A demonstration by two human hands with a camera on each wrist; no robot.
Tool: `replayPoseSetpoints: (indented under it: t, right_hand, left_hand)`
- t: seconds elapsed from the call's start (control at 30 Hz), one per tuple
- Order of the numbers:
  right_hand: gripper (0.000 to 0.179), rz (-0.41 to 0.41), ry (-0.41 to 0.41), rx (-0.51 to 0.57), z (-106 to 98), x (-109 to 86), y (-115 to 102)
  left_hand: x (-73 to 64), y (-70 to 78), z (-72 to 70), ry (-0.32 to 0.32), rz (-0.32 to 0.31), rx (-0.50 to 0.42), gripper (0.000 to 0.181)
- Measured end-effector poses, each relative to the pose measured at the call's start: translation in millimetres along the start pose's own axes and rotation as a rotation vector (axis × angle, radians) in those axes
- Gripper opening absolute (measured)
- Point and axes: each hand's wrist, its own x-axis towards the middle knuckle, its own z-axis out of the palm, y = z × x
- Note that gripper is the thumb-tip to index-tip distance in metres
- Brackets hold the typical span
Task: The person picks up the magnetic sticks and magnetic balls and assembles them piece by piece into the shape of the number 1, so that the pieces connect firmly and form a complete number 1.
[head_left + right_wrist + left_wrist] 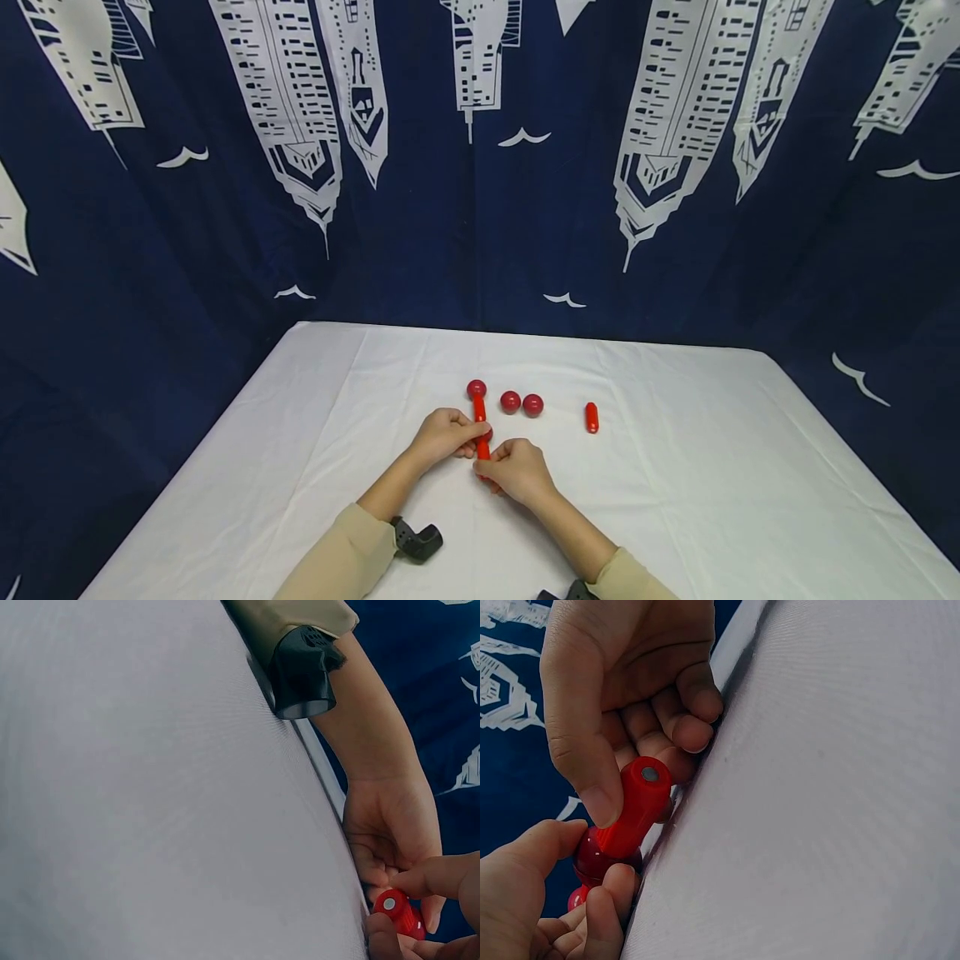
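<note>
Sleeves (337,554) up front, it's a double pinch!
Left hand (444,435) pinches a ball (604,864), right hand (522,471) a rod (639,812); two loose balls (510,402) lie beyond the right hand.

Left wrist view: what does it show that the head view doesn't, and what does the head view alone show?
Only left wrist: the grey disc on the end of the held rod.

Only head: two loose balls, the loose rod and both sleeves.

Both: the left hand pinching a ball, the right hand pinching the held rod.
</note>
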Motion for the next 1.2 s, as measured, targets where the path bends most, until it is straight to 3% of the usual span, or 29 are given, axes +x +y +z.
replayPoseSetpoints:
  t: [0.67, 1.0, 1.2]
  right_hand:
    - [0.016, -0.037, 0.063, 0.091, 3, 2.3, 7]
    - [0.018, -0.045, 0.084, 0.116, 5, 1.9, 9]
    - [0.020, -0.053, 0.089, 0.113, 4, 3.2, 11]
  left_hand:
    - [0.4, 1.6, -1.1, -0.017, -0.018, -0.054, 0.033]
    - [-14.3, 18.3, -6.0, -0.134, -0.102, 0.002, 0.031]
    - [-18.8, 21.6, 0.7, -0.145, -0.101, 0.039, 0.035]
